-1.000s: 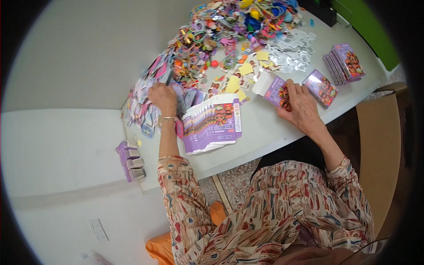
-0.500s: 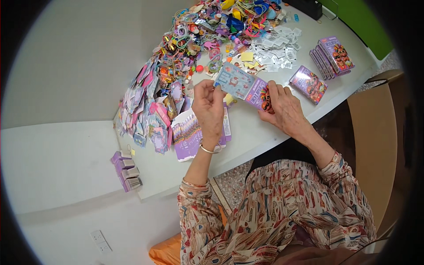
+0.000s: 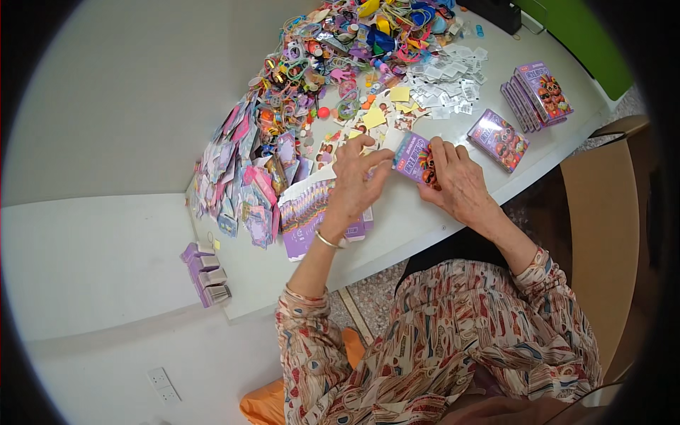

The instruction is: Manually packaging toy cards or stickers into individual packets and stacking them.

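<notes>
Fingers point(image 3: 438, 151) of our right hand point(image 3: 464, 183) grip the purple box point(image 3: 413, 161) over the white table point(image 3: 400, 218); our left hand point(image 3: 354, 180) spreads beside its open end, contact unclear. We judge the blue insert point(image 3: 405, 146) to be partway in; seating it calls for a gentle push

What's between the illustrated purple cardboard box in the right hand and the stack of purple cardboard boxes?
Head view: the right hand, then bare white tabletop, then one separate purple rectangular box lying flat.

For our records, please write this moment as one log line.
right hand: holds purple box | left hand: open near white flap
</notes>
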{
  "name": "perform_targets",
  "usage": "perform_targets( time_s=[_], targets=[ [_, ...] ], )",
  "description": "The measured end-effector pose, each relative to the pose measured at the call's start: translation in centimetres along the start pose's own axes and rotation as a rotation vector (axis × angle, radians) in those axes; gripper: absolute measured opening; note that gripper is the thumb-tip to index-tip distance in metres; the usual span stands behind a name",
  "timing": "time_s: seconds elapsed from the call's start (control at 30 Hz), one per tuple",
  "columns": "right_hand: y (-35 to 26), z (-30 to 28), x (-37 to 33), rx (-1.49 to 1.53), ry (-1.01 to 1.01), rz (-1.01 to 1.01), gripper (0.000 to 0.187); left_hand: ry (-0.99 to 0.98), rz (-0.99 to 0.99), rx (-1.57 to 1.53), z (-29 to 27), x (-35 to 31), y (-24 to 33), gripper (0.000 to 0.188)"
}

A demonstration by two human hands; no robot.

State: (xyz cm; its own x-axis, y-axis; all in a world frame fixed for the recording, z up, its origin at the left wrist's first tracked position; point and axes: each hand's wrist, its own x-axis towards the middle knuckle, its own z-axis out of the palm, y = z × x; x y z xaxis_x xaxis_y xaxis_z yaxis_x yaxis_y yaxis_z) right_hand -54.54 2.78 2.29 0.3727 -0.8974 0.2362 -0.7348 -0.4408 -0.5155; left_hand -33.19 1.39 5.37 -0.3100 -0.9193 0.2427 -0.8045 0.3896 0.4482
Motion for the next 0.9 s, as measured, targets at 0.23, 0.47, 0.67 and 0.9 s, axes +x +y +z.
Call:
perform_targets(
  time_s=[0.23, 0.47, 0.67, 0.9],
  targets=[
    [0.1, -0.4, 0.2, 0.016, -0.010, 0.050, 0.076, -0.143, -0.575, -0.769, -3.2, 6.7, -7.1, 0.028],
    [0.6, -0.8, 0.0, 0.155, 0.058, 0.089, 0.074, 0.128, -0.242, 0.372, 2.1, 8.2, -12.6, 0.026],
    [0.9, -0.7, -0.1, 0.191, 0.060, 0.102, 0.073, 0.125, -0.343, 0.085, 1.7, 8.2, -14.9, 0.018],
    [0.2, -0.8, 0.3, 0.169, 0.070, 0.069, 0.072, 0.370, 0.057, 0.529, 2.4, 8.1, -15.9, 0.027]
  ],
)
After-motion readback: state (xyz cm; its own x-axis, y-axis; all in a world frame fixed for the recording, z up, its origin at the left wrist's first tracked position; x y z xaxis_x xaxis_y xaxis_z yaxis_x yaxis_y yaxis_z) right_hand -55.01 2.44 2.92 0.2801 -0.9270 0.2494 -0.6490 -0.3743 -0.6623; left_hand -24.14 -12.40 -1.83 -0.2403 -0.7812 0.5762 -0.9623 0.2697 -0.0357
